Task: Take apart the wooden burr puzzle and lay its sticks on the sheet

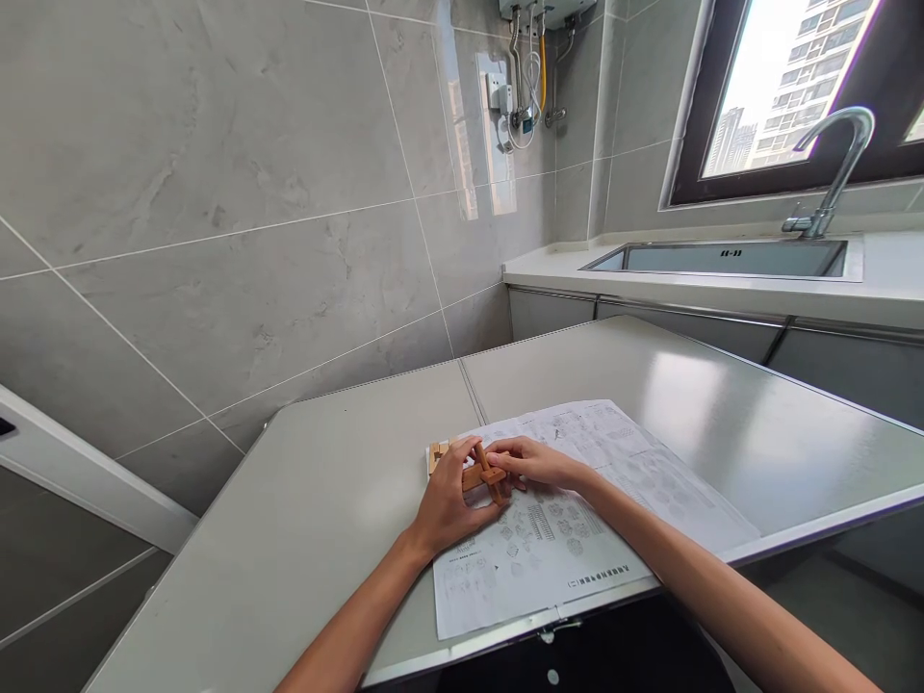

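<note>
Several interlocked wooden puzzle pieces (493, 476) are held between my two hands, over a printed sheet. My left hand (449, 496) curls around them from the left, thumb below and fingers above. From the right, my right hand (530, 462) pinches the same wooden pieces; some of its fingertips are hidden behind them. The instruction sheet (534, 568) lies flat under both hands, covered in small line drawings and print. Beyond my left fingers, more light wooden pieces (435, 456) lie at the sheet's left edge, partly covered by the hand.
The sheet rests on a pale folding table (346, 510) with a seam down its middle. Grey tiled wall (289, 192) rises behind. At the far right are a counter with a sink (736, 258), a faucet (841, 164) and a window (780, 87).
</note>
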### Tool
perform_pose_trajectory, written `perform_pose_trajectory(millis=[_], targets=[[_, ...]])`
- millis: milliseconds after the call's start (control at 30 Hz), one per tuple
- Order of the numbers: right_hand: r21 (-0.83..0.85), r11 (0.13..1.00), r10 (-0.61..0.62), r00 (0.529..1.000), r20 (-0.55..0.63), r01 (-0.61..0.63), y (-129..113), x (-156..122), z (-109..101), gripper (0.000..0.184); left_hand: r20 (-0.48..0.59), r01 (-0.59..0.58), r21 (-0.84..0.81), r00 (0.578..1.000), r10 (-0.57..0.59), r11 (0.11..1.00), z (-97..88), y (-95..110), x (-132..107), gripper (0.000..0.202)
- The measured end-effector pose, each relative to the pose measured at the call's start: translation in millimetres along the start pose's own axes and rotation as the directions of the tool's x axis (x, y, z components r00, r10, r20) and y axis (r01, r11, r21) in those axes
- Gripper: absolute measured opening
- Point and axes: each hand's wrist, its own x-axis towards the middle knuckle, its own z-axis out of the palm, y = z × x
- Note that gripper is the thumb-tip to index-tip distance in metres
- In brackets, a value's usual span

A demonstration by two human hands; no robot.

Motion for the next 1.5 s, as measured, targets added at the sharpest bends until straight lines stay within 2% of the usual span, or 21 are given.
perform_pose_trajectory(millis=[300,900,1167,1500], targets=[[-0.016,1.0,-0.018,1.0,0.009,0.018,-6.2,-2.0,0.4,0.055,-0.005,-0.008,0.011,1.0,0.008,1.0,1.0,-1.5,-0.5,0.083],[0.02,1.0,-0.015,0.999,0.032,0.014,-2.0,-1.7,-0.6,0.051,-0.039,-0.056,-0.011,0.998,0.055,0.998,2.2,-0.7,0.4,0.087],[0.021,1.0,-0.022,1.0,0.004,0.022,0.7,-2.0,-1.3,0.048,-0.035,-0.041,-0.024,0.999,0.04,0.999,2.5,0.1,0.5,0.082],[0.001,1.0,0.019,0.997,-0.076,-0.019,3.9,-1.7,-3.5,0.051,-0.092,-0.064,-0.014,0.994,0.063,0.998,4.4,-0.3,1.0,0.08]])
